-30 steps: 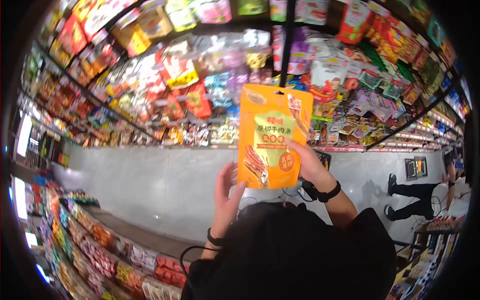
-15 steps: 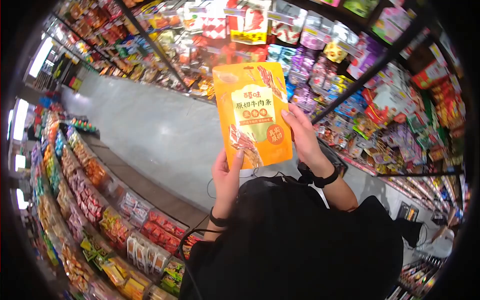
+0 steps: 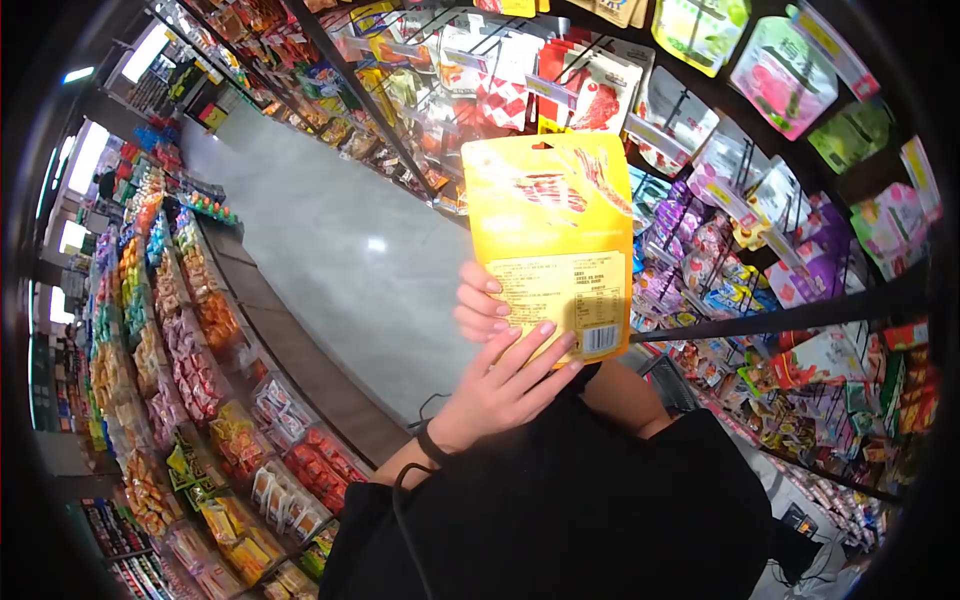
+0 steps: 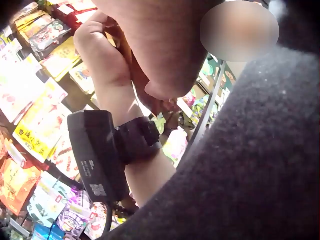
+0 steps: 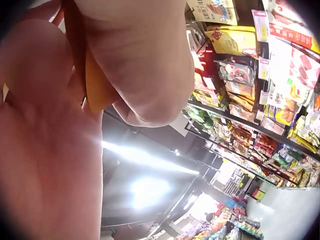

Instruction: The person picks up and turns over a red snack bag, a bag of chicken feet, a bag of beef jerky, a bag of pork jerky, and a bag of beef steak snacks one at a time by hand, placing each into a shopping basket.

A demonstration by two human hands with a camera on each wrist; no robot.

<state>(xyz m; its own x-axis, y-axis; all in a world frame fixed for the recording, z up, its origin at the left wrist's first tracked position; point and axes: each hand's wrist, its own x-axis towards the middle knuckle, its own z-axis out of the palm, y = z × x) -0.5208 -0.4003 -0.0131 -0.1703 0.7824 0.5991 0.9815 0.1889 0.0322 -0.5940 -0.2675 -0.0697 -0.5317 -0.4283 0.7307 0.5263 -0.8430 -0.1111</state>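
Pouch [image 3: 548,232] is gripped from behind by the right hand [image 3: 479,303], the left hand [image 3: 508,388] straight-fingered against it.

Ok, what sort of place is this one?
Probably a snack shop or a supermarket's snack section: packets hang in rows with price tags, small packs lie in long rows, and the held pouch bears a barcode.

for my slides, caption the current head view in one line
Left hand on a yellow meat-snack pouch, barcode showing, right hand curled round its edge, in a snack aisle.
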